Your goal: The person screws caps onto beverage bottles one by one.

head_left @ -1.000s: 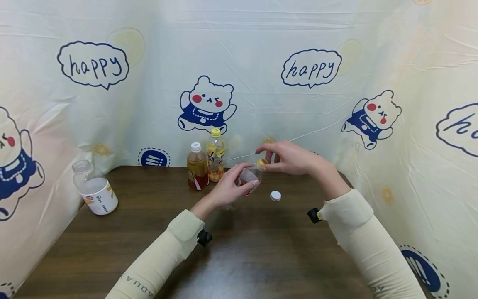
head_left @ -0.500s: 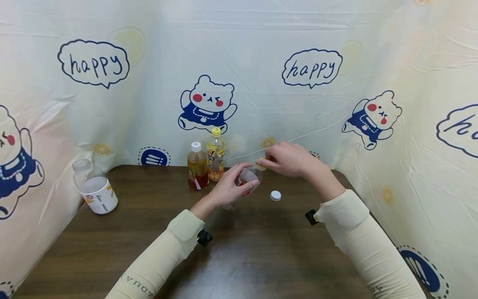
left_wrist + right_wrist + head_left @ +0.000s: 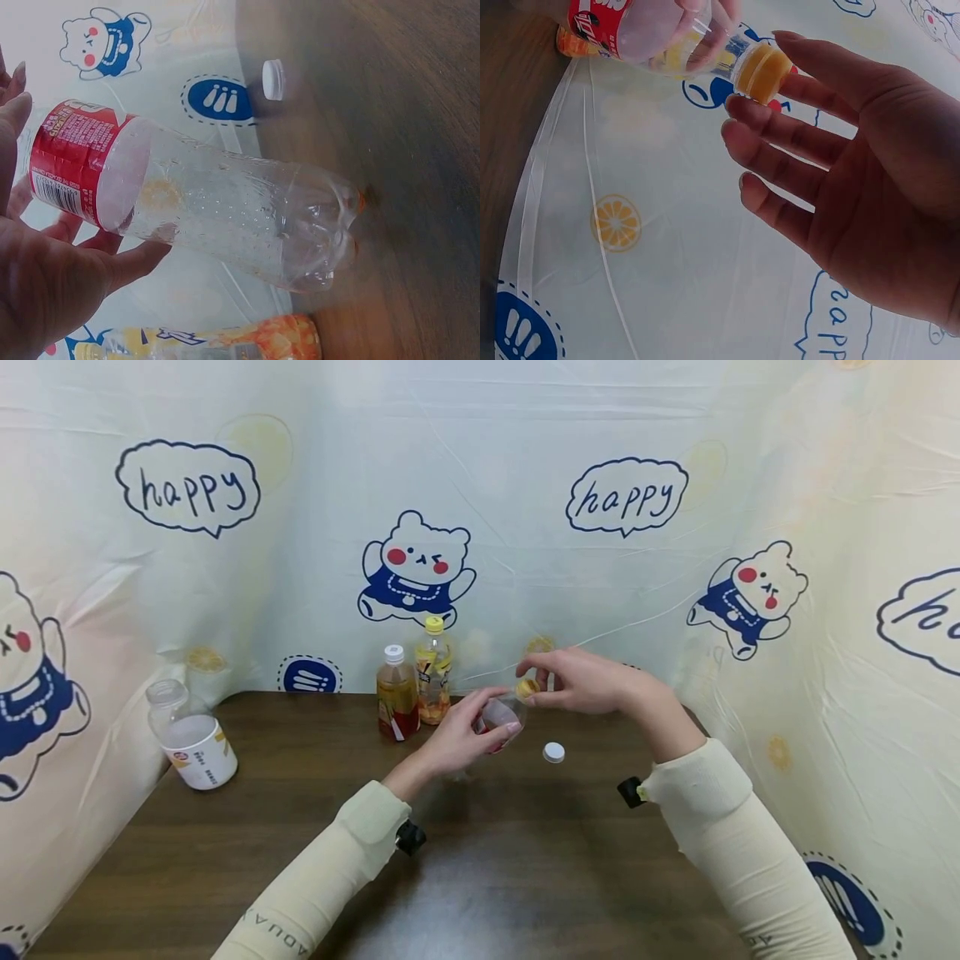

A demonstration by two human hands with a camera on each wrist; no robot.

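Observation:
My left hand [image 3: 467, 735] grips a clear plastic bottle [image 3: 225, 202] with a red label [image 3: 75, 157] round its upper part. The bottle leans to the right in the head view; whether its base touches the table I cannot tell. A yellow-orange cap [image 3: 763, 73] sits on its neck. Around this cap, my right hand [image 3: 581, 681] has its thumb and fingers loosely spread. In the right wrist view the fingers are mostly straight, thumb tip near the cap's edge and middle fingertip close to its lower side. No liquid shows inside the bottle.
A loose white cap [image 3: 553, 752] lies on the dark wooden table [image 3: 480, 877]. Behind my left hand stand a white-capped bottle of amber liquid [image 3: 397, 697] and a yellow-capped bottle [image 3: 433, 677]. An uncapped, white-labelled jar [image 3: 197, 747] stands far left. A printed curtain [image 3: 517, 443] surrounds the table.
Half a second ago my right hand was turned over the cap with fingers closed on it; now it has rolled back and loosened. The left hand and bottle have barely moved.

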